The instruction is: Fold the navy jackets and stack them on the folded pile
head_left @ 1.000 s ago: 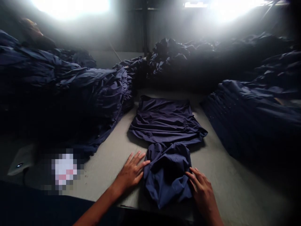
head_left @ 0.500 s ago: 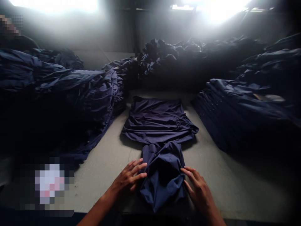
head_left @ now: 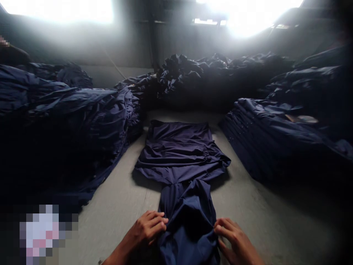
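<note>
A navy garment [head_left: 179, 154] lies on the pale table, its wide gathered body away from me. Its narrower near section [head_left: 190, 243] reaches towards me and gapes in a dark, hood-like hollow. At the left edge of this section, my left hand [head_left: 147, 228] has its fingers bent together, with the cloth at their tips. My right hand [head_left: 234, 237] pinches the opposite edge between thumb and fingers. The lower end of the garment runs out of the picture.
Tall piles of navy cloth stand on the left [head_left: 110, 110] and right [head_left: 264, 129]. Another crumpled heap [head_left: 198, 70] lies at the back. The pale table surface [head_left: 118, 198] shows around the garment. A blurred-out patch [head_left: 41, 235] covers something at the lower left.
My fingers have gone from spread to closed at the cloth's edges. The near section and both hands sit lower in the picture, and the view has tilted up slightly.
</note>
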